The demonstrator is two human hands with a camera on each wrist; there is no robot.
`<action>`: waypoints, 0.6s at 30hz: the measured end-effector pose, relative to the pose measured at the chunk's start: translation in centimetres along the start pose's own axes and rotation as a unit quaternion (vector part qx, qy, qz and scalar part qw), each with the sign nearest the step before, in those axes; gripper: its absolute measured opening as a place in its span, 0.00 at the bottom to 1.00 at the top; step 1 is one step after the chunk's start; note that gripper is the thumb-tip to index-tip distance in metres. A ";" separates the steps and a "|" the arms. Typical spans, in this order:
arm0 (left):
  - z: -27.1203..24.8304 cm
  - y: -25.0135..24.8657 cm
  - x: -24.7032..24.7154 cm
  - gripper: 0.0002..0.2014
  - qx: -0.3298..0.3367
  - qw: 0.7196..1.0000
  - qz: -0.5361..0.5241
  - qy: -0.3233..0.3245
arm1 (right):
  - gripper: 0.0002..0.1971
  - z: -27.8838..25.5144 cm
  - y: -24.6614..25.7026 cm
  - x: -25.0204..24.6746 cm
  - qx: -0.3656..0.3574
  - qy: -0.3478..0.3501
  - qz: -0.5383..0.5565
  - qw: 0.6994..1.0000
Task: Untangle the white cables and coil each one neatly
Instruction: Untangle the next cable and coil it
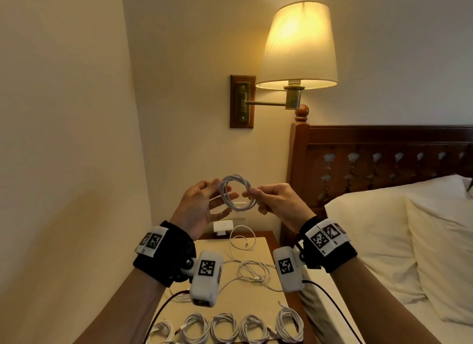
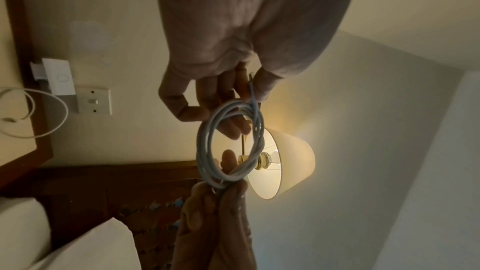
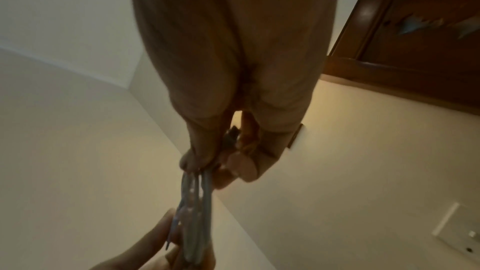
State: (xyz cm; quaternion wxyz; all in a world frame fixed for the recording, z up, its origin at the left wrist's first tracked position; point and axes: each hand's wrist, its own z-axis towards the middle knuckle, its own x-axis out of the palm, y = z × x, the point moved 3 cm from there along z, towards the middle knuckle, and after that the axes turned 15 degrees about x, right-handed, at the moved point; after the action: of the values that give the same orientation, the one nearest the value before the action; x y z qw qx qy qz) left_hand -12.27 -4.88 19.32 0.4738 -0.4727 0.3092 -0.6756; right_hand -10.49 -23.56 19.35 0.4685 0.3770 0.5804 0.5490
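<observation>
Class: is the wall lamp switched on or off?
On. The wall lamp has a shade that glows yellow from inside and lights the wall around it.

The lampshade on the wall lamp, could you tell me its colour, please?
Cream lampshade, glowing warm yellow; head view.
</observation>
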 end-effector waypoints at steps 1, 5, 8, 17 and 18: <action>0.0 0.1 -0.2 0.08 -0.014 1.000 -0.007 0.004 | 0.17 -0.1 0.0 -0.1 0.004 0.019 -0.018 1.000; 0.3 -0.1 -0.5 0.10 -0.031 0.999 -0.013 0.024 | 0.10 -0.2 -0.2 -0.7 0.009 0.066 -0.059 0.996; 0.8 -1.0 -0.7 0.11 -0.017 0.999 -0.004 0.029 | 0.09 -0.3 -0.1 -1.3 -0.006 0.027 -0.117 0.993; 0.9 -1.3 0.7 0.09 0.076 0.993 0.086 -0.004 | 0.13 -0.5 0.4 0.3 0.029 0.081 -0.049 0.995; 0.7 -1.1 0.9 0.09 0.079 0.993 0.087 -0.010 | 0.14 -0.4 0.3 0.8 0.041 0.076 0.015 0.996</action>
State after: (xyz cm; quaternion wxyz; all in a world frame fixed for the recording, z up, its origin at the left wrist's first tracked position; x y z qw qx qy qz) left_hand -12.05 -5.27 20.88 0.5697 -0.4117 0.2901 -0.6495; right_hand -11.12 -22.86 19.56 0.3989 0.3614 0.6311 0.5586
